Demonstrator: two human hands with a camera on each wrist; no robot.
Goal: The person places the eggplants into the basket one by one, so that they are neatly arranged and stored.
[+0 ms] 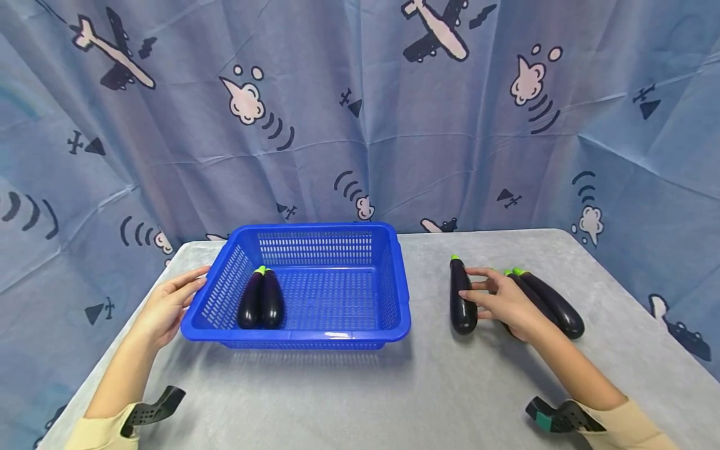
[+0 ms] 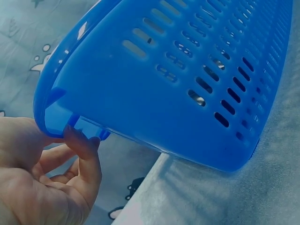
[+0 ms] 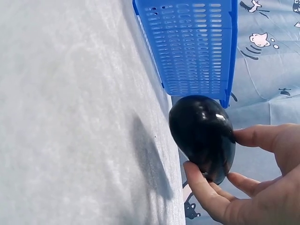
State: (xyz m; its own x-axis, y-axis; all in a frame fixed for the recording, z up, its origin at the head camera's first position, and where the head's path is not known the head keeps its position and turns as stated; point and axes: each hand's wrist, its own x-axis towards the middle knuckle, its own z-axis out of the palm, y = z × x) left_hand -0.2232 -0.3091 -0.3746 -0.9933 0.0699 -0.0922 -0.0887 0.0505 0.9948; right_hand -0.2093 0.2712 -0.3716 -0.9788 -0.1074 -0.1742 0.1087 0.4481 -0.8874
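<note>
Pinching eggplant (image 1: 462, 315) in right hand (image 1: 502, 304), frame right | gripping blue plastic basket (image 1: 337, 336) rim with left hand (image 1: 165, 306), frame left | probably loading; next: lift over rim, presumably

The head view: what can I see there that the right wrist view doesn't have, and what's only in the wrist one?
Only the head view: the left hand, the other eggplants on the table beside the right hand, and the green tip of the held eggplant.

Only the right wrist view: that eggplant's rounded end, pointing almost straight at the camera.

Both: the right hand holding an eggplant, the blue basket, the table and the patterned curtain.
</note>
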